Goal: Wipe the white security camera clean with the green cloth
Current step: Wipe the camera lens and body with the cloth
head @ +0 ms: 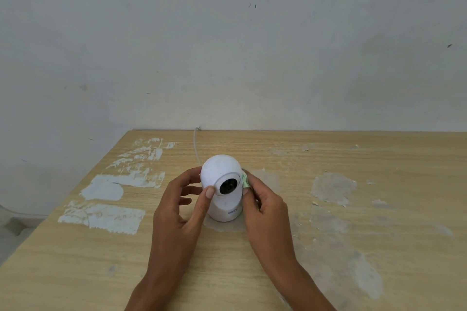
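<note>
The white security camera [222, 174] stands upright on the wooden table [252, 260], its round head and black lens facing me. My left hand [182, 207] grips its left side, thumb pressed on the front beside the lens, fingers curled behind. My right hand [262, 209] holds the green cloth [245, 181] pinched against the camera's right side. Only a small folded bit of cloth shows above my fingers; the rest is hidden in the hand.
A thin white cable [195, 145] runs from behind the camera to the table's far edge at the wall [227, 45]. White paint patches [106, 214] mark the table's left part. The left table edge slants close by.
</note>
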A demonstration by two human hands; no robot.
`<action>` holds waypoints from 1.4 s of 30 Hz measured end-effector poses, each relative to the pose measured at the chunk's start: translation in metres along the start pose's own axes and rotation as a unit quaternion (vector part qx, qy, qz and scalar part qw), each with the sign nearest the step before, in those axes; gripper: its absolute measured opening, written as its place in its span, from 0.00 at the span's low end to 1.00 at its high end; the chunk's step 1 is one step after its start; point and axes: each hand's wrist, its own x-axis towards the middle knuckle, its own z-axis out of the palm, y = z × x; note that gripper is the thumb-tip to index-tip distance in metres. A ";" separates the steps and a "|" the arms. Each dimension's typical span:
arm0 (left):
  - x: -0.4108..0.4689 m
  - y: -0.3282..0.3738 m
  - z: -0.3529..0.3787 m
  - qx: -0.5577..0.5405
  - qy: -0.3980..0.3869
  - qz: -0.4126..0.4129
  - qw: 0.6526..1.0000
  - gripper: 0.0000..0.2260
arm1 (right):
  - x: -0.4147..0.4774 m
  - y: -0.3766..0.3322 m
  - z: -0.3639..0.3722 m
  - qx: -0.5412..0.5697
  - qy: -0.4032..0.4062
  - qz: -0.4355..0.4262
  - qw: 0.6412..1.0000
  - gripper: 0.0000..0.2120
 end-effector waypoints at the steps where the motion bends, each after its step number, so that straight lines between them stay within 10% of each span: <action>1: 0.000 0.000 0.000 -0.001 0.000 -0.001 1.000 0.16 | 0.000 -0.003 0.000 0.000 0.006 -0.007 1.000 0.20; 24: -0.001 0.000 -0.001 -0.023 -0.003 -0.016 1.000 0.18 | -0.028 -0.009 -0.009 -0.168 -0.078 0.000 0.983 0.23; 42: -0.001 0.002 -0.001 -0.033 -0.004 -0.021 0.999 0.17 | -0.006 -0.018 -0.013 -0.049 -0.004 -0.008 0.999 0.22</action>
